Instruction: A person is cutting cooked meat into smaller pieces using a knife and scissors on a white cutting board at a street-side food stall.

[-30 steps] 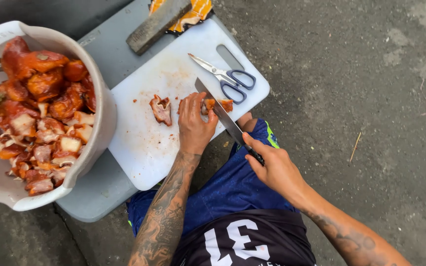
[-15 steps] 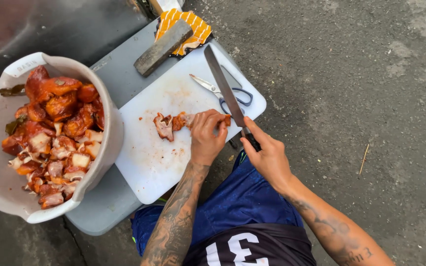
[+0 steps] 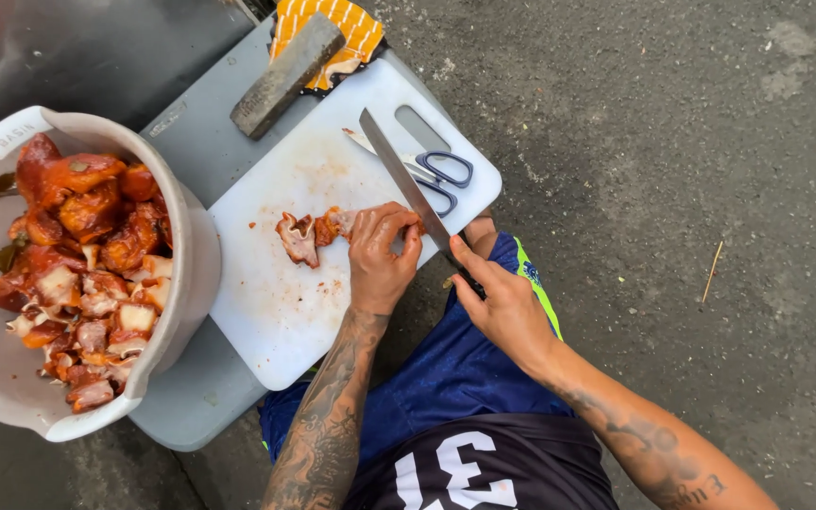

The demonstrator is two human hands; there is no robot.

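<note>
Leftmost, a basin (image 3: 181, 236) brims with glazed meat; on the white cutting board (image 3: 276, 302) the left hand (image 3: 380, 260) clamps a meat piece (image 3: 328, 227), fingers curled beside the knife (image 3: 408, 184) gripped in the right hand (image 3: 502, 302) — a greasy slip could nick those fingertips

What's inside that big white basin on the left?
The basin holds a heap of reddish-orange glazed meat chunks, some showing pale fat, plus a dark leaf. Whatever lies beneath the top pieces is covered.
</note>
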